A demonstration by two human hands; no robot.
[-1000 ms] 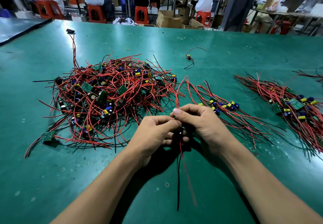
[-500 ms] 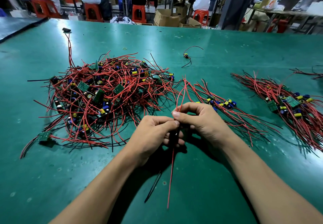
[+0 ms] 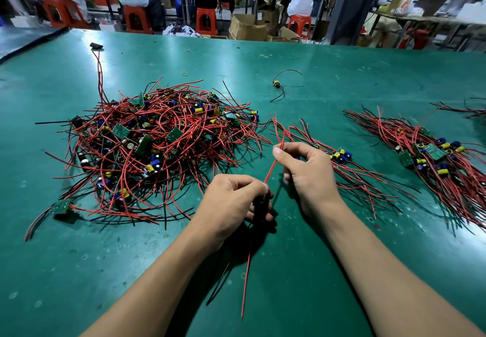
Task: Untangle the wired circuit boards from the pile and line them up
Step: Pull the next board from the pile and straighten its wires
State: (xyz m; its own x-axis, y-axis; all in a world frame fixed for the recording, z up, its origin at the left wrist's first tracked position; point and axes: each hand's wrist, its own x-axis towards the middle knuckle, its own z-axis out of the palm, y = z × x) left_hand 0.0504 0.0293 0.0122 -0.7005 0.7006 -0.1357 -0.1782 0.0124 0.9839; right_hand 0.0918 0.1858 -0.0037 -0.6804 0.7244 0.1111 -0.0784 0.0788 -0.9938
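While the pile [image 3: 157,152] lies tangled across the left of the frame, one board [image 3: 261,205] is out of it and sits in the left hand [image 3: 231,202] at lower centre. That hand's fingers [image 3: 248,182] are curled round the board, so little of it shows. From that fist a red wire [image 3: 272,165] rises to the right hand [image 3: 307,173], whose fingers [image 3: 280,152] pinch it near its upper end between thumb and forefinger. Two loose wires [image 3: 246,271], one red and one black, trail toward the bottom edge.

I judge the step in hand to be straightening a freed board's leads before it joins a row. The next move calls for drawing the wire taut, then laying the board on the row [image 3: 342,163] just right of the right hand, wires parallel with those already there. Strands at the pile's near edge reach close to the left hand. The row's upper wire ends cross just behind the pinched wire, so either could snag it.

Around them, a black piece [image 3: 96,45] lies at upper left, and its wires run down into the pile. A lone board [image 3: 61,206] rests at the pile's lower left edge. A small ring [image 3: 185,73] and a stray board [image 3: 276,84] lie apart at upper centre. A far row [image 3: 434,160] fills the right of the green surface [image 3: 79,271], with more wires [image 3: 470,112] at the right edge. People sit on stools along the top.
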